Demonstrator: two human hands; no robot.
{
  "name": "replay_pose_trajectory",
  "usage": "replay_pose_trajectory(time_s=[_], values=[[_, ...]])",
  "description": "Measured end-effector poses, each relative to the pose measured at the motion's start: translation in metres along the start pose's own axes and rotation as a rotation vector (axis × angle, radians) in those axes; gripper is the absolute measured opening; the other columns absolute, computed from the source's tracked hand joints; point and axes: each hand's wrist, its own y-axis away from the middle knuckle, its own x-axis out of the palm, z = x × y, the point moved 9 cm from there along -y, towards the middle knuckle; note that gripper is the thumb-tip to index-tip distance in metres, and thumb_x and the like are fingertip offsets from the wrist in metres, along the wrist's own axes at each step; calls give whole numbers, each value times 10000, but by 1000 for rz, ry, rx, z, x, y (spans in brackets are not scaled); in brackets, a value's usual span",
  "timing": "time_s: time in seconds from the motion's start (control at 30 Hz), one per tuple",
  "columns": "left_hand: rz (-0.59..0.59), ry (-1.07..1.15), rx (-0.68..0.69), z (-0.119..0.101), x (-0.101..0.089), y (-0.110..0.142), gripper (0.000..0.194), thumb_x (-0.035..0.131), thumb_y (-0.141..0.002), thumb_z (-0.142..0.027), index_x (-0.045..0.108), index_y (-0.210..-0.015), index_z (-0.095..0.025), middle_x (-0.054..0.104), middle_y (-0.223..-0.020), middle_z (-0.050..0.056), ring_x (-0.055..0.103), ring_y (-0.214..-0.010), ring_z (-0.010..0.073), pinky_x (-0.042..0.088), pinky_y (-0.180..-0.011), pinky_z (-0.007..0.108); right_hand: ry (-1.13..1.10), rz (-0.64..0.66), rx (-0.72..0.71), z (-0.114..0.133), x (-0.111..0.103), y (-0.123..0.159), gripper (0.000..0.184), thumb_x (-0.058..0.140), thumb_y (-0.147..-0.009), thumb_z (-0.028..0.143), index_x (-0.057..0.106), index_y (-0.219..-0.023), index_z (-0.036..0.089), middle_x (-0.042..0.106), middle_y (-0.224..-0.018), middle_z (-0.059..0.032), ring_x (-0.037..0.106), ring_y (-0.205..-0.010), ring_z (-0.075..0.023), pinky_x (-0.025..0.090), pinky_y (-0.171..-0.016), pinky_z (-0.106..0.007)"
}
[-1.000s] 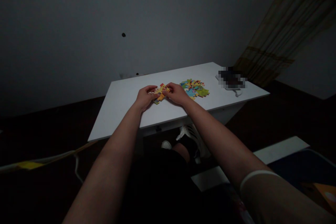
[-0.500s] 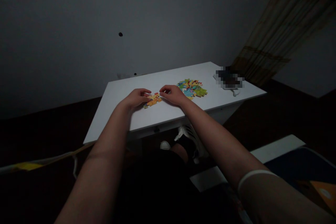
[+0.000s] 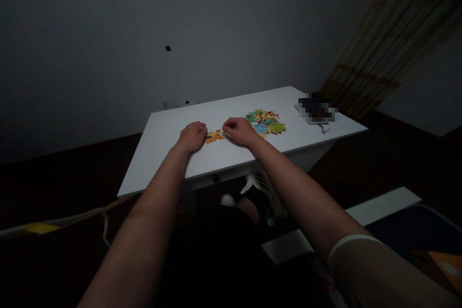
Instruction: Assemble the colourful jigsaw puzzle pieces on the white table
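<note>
Table (image 3: 162,147): a white top bearing a patch, a pile and, at the far right, a dark thing blurred by pixels, with a white strap (image 3: 326,128) beside it.
Patch (image 3: 215,136): joined yellow and orange puzzle pieces, flat on the table between the two hands, its left end partly hidden.
Pile (image 3: 265,122): loose pieces in green, blue, yellow and red, heaped just right of the right hand.
Change: a second ago both hands gripped the patch; now it lies on the table, and the hands are further apart.
Left hand (image 3: 193,135): back up, fingers bent down at the patch's left end; whether they grasp it, I cannot tell.
Right hand (image 3: 238,131): thumb and forefinger curled close together at the patch's right end; whether a piece is between them, I cannot tell.
Arms: both stretched forward over the table's near edge.
</note>
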Motion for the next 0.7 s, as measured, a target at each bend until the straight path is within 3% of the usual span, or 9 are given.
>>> replay_pose_trajectory(time_s=[0.17,0.5,0.7], values=[[-2,-126,0,-12,13,6,460,494,-1152,-476,726,-1466,-232,734,-1524,162,640,-1433,363,511,-1215,540,20,-5,-13,1,0,0,140,726,-988,215,860,-948,210,845,-932,-51,711,-857,-203,526,-847,-333],[-18,-143,18,-15,7,8,466,474,-1144,-456,738,-1457,-233,754,-1491,154,669,-1395,348,525,-1198,515,42,-47,-11,0,-1,-1,138,698,-1001,229,833,-977,212,834,-945,-50,717,-866,-215,530,-849,-347],[-29,-107,-1,-14,4,7,466,511,-1118,-473,756,-1433,-232,762,-1503,152,682,-1389,355,538,-1190,523,256,-261,-71,16,-42,1,318,587,-1028,186,822,-1239,228,827,-1257,-131,717,-1166,-318,533,-1091,-468]])
